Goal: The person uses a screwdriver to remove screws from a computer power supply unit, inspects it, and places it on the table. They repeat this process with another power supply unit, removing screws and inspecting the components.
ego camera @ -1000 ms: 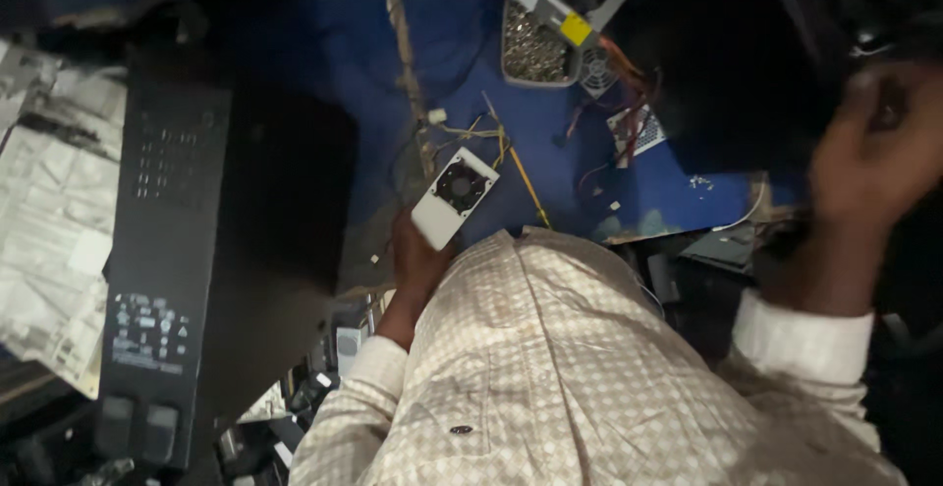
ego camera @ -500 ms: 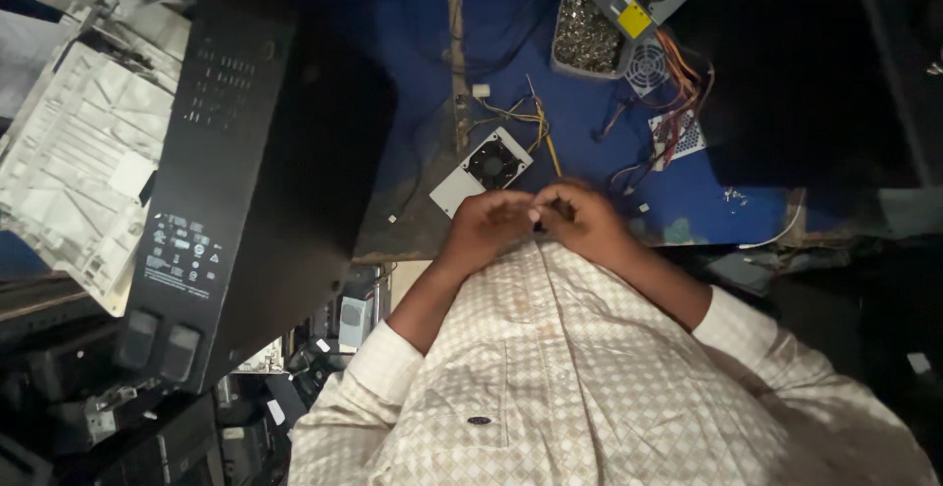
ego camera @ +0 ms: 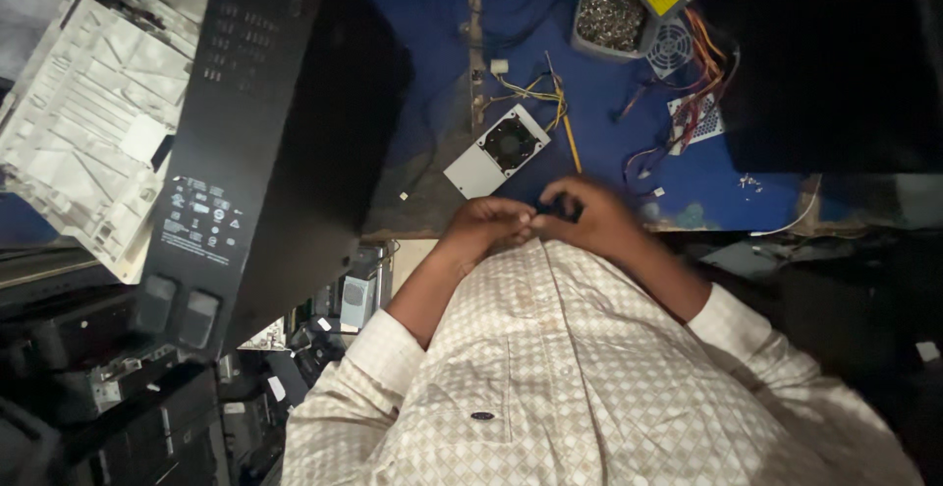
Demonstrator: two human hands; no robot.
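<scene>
Small dark part [ego camera: 562, 208]: pinched between both hands at near edge of blue mat [ego camera: 609, 152], close against person's checked shirt [ego camera: 589, 378]; kind cannot be told. Left hand [ego camera: 491, 223]: fingers curled, tips meeting part. Right hand [ego camera: 589, 216]: fingers bent round part, mostly closed. Grey fan unit [ego camera: 498, 151]: flat on mat just beyond hands, yellow wires [ego camera: 535, 93] trailing from it. Grey tray [ego camera: 607, 16]: at mat's far edge, filled with small metal pieces, likely screws. Black panel [ego camera: 236, 142]: to left, overlapping white plastic casing [ego camera: 83, 142].
</scene>
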